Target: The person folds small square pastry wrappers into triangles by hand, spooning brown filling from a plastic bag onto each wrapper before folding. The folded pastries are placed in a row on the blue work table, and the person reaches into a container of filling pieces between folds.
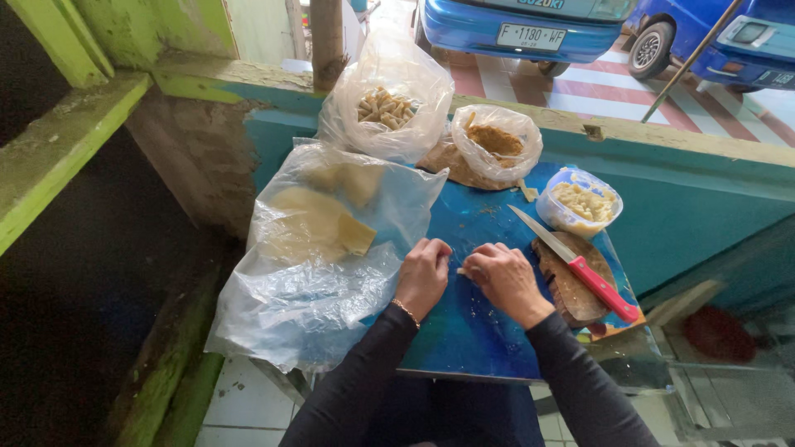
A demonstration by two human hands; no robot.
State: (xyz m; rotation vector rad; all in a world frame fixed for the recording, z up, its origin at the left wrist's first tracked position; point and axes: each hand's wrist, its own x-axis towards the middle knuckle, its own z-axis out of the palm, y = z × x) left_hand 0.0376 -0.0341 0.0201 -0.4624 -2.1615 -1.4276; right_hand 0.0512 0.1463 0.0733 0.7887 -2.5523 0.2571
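Head view, hands: the left hand [423, 276] and right hand [503, 277] are seen curled together on the blue table [464, 331], fingers bent inward.
Grip: a small pale piece [460, 271] is pinched between both hands; most of it is hidden by the fingers.
Bags: a large plastic bag [319, 257] of pale sheets lies just left of the hands; its contents are blurred.
Knife: a red-handled knife [580, 266] is laid on a wooden board [571, 294], partly covered.
Tub: a plastic tub [578, 201] holds an indistinct pale filling.

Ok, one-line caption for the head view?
Both hands, left and right, roll a small pale piece on a blue tabletop.
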